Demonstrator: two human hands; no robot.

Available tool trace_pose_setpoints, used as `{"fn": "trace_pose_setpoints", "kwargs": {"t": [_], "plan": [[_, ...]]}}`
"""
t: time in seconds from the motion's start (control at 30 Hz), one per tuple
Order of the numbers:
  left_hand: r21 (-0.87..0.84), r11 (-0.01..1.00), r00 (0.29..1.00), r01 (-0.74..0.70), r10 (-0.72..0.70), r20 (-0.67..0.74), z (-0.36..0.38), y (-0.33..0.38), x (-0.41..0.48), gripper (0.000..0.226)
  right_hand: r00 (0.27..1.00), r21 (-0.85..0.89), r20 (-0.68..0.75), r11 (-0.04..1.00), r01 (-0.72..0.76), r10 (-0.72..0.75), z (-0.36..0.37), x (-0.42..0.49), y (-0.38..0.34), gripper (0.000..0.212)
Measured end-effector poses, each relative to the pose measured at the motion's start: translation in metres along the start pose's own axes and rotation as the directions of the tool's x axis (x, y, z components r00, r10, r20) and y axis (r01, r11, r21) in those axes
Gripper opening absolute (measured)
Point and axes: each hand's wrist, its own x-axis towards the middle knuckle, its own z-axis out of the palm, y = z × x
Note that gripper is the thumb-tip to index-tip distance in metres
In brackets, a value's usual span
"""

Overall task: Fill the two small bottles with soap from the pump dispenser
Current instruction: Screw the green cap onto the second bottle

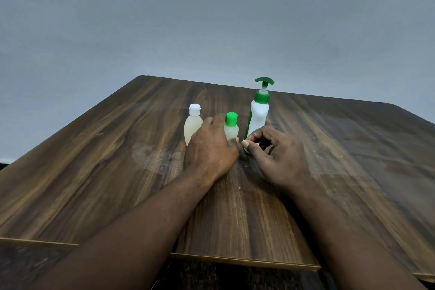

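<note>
Three containers stand upright in a row on the wooden table (117, 172). At the left is a small teardrop bottle (191, 128) with a white cap and pale liquid inside. In the middle is a small bottle (231, 128) with a green cap. At the right is the white pump dispenser (259, 113) with a green pump head. My left hand (209, 148) covers the lower part of the green-capped bottle, its fingers and thumb curled round it. My right hand (277, 155) curls round the dispenser's base, and its fingertips hide the bottom edge.
The table's far edge runs just behind the dispenser, with a plain grey wall (211, 19) beyond it. A pale smear (155, 158) marks the wood to the left of my left hand. The near edge has a stepped lip (235, 260).
</note>
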Motion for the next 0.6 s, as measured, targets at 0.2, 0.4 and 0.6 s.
{"fn": "trace_pose_setpoints", "kwargs": {"t": [0.2, 0.4, 0.6], "plan": [[-0.02, 1.0, 1.0, 0.023, -0.023, -0.002, -0.0012, 0.0017, 0.0007, 0.05, 1.0, -0.034, 0.017, 0.999, 0.009, -0.009, -0.0006, 0.0002, 0.0015, 0.007], [0.011, 1.0, 0.999, 0.025, -0.025, -0.033, 0.0003, -0.001, 0.0045, 0.049, 1.0, -0.031, 0.019, 1.0, 0.0, 0.001, -0.001, 0.0008, 0.001, 0.008], [-0.005, 1.0, 0.999, 0.017, -0.017, -0.041, 0.0018, -0.0016, 0.004, 0.047, 1.0, -0.043, 0.027, 0.999, 0.005, -0.004, -0.0015, 0.0001, 0.0004, 0.008]]}}
